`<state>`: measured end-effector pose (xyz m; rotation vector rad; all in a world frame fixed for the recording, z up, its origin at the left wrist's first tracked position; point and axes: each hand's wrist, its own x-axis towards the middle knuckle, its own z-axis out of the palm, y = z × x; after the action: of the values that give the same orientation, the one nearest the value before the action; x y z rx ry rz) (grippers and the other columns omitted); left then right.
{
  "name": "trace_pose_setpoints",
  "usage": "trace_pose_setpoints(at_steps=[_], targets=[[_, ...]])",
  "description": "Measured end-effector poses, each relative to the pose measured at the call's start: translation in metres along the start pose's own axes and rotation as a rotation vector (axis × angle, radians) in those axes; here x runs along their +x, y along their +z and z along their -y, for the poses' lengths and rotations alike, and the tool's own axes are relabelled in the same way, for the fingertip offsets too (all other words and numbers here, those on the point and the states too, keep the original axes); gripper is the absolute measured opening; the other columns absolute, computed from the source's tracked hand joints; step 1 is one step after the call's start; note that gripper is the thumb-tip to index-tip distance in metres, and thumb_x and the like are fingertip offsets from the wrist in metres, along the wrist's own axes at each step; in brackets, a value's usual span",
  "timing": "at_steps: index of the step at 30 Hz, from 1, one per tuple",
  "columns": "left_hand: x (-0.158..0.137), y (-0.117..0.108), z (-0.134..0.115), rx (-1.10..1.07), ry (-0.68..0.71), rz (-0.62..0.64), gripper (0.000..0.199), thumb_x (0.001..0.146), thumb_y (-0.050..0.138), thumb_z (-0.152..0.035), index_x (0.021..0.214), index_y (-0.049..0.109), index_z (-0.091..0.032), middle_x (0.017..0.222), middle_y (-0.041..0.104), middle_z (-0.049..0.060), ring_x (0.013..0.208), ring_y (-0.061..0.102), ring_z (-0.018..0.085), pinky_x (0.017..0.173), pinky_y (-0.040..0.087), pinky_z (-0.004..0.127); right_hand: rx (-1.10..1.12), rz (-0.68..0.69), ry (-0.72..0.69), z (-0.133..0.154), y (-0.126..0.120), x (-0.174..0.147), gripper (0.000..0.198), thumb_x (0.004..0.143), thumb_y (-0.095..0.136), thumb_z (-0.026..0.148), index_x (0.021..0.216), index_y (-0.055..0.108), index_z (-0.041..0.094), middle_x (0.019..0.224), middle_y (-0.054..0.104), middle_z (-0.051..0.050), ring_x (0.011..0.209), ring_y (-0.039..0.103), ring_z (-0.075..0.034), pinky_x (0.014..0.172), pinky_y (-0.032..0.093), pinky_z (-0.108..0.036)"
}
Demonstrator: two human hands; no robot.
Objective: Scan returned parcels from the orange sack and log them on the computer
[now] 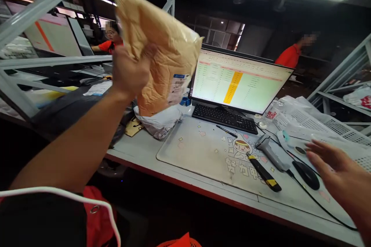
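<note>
My left hand (131, 69) is closed on the edge of a brown padded envelope (165, 46), raised above the left side of the desk. A white shipping label (176, 88) with a blue strip and barcode is stuck on its lower right. Below the envelope, a white plastic parcel (162, 123) rests on the desk. At the right my right hand (333, 170) hangs over the desk with its fingers stretched out and nothing in it. Near it lie a black mouse (306, 175), a grey barcode scanner (271, 152) and a black and yellow utility knife (263, 172).
A monitor (237, 81) with a spreadsheet stands behind a black keyboard (223, 118). A pen (226, 131) lies on the printed desk mat (197, 154). Dark parcels (72, 104) are piled at left, a white perforated basket (342, 131) at right. Two people in orange work beyond.
</note>
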<state>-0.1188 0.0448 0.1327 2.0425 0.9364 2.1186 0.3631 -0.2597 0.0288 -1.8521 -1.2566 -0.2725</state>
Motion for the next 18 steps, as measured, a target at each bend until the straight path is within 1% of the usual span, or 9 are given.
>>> trace_pose_setpoints(at_steps=[2, 3, 5, 8, 10, 12, 14, 16, 18], targets=[[-0.009, 0.008, -0.028, -0.333, 0.023, 0.017, 0.076, 0.097, 0.078, -0.061, 0.138, 0.064, 0.001, 0.135, 0.074, 0.013, 0.122, 0.071, 0.025, 0.117, 0.051, 0.048, 0.34, 0.11, -0.001, 0.03, 0.027, 0.017, 0.067, 0.084, 0.077, 0.077, 0.137, 0.067, 0.037, 0.136, 0.074, -0.017, 0.126, 0.072, -0.036, 0.111, 0.057, -0.06], [-0.021, 0.017, -0.038, -0.466, -0.057, 0.056, 0.074, 0.095, 0.082, -0.057, 0.139, 0.063, 0.0, 0.132, 0.075, 0.012, 0.122, 0.073, 0.028, 0.117, 0.052, 0.053, 0.502, 0.213, -0.028, 0.046, 0.045, 0.026, 0.08, 0.08, 0.08, 0.08, 0.143, 0.063, 0.034, 0.143, 0.071, -0.018, 0.131, 0.069, -0.037, 0.112, 0.057, -0.06], [-0.058, 0.042, -0.046, -0.619, -0.377, 0.138, 0.063, 0.093, 0.085, -0.05, 0.132, 0.067, -0.004, 0.117, 0.08, 0.012, 0.112, 0.078, 0.031, 0.112, 0.057, 0.058, 0.79, 0.419, -0.041, 0.074, 0.088, 0.039, 0.111, 0.074, 0.078, 0.089, 0.163, 0.042, 0.033, 0.158, 0.061, -0.017, 0.138, 0.066, -0.037, 0.111, 0.059, -0.058], [-0.123, 0.08, -0.029, -0.577, -0.837, 0.282, 0.049, 0.095, 0.078, -0.05, 0.121, 0.072, -0.01, 0.106, 0.082, 0.015, 0.1, 0.081, 0.035, 0.098, 0.066, 0.057, 0.939, 0.635, 0.1, 0.085, 0.155, 0.039, 0.133, 0.078, 0.082, 0.078, 0.175, 0.005, 0.033, 0.154, 0.065, -0.015, 0.13, 0.071, -0.034, 0.106, 0.061, -0.055], [-0.159, 0.095, -0.006, -0.376, -0.944, 0.435, 0.043, 0.096, 0.072, -0.053, 0.111, 0.075, -0.012, 0.105, 0.082, 0.019, 0.098, 0.081, 0.037, 0.092, 0.068, 0.056, 0.869, 0.637, 0.162, 0.072, 0.19, 0.03, 0.127, 0.08, 0.084, 0.068, 0.175, 0.009, 0.029, 0.155, 0.064, -0.015, 0.131, 0.07, -0.032, 0.109, 0.06, -0.053], [-0.184, 0.102, 0.014, -0.166, -0.952, 0.519, 0.041, 0.091, 0.077, -0.048, 0.11, 0.075, -0.012, 0.113, 0.081, 0.023, 0.112, 0.078, 0.042, 0.101, 0.063, 0.06, 0.593, 0.613, 0.168, 0.054, 0.211, 0.02, 0.108, 0.084, 0.082, 0.055, 0.172, 0.028, 0.023, 0.157, 0.062, -0.016, 0.136, 0.066, -0.033, 0.116, 0.054, -0.053], [-0.203, 0.104, 0.02, 0.0, -0.841, 0.502, 0.051, 0.085, 0.082, -0.04, 0.126, 0.071, -0.011, 0.139, 0.072, 0.025, 0.141, 0.061, 0.045, 0.121, 0.047, 0.064, 0.192, 0.589, 0.119, 0.041, 0.217, 0.013, 0.087, 0.087, 0.078, 0.042, 0.165, 0.045, 0.02, 0.155, 0.062, -0.019, 0.142, 0.061, -0.037, 0.12, 0.048, -0.059], [-0.224, 0.107, 0.009, 0.133, -0.555, 0.532, 0.066, 0.088, 0.079, -0.037, 0.146, 0.061, -0.01, 0.161, 0.055, 0.024, 0.158, 0.042, 0.042, 0.133, 0.03, 0.062, -0.072, 0.536, -0.007, 0.041, 0.217, 0.009, 0.072, 0.092, 0.072, 0.036, 0.159, 0.054, 0.017, 0.153, 0.062, -0.022, 0.145, 0.056, -0.041, 0.122, 0.044, -0.062], [-0.251, 0.11, -0.015, 0.223, -0.182, 0.719, 0.066, 0.098, 0.069, -0.043, 0.154, 0.055, -0.01, 0.167, 0.05, 0.021, 0.16, 0.04, 0.038, 0.134, 0.03, 0.057, -0.068, 0.479, -0.21, 0.05, 0.218, 0.006, 0.061, 0.1, 0.061, 0.036, 0.157, 0.057, 0.015, 0.158, 0.057, -0.022, 0.149, 0.052, -0.038, 0.126, 0.041, -0.057]])
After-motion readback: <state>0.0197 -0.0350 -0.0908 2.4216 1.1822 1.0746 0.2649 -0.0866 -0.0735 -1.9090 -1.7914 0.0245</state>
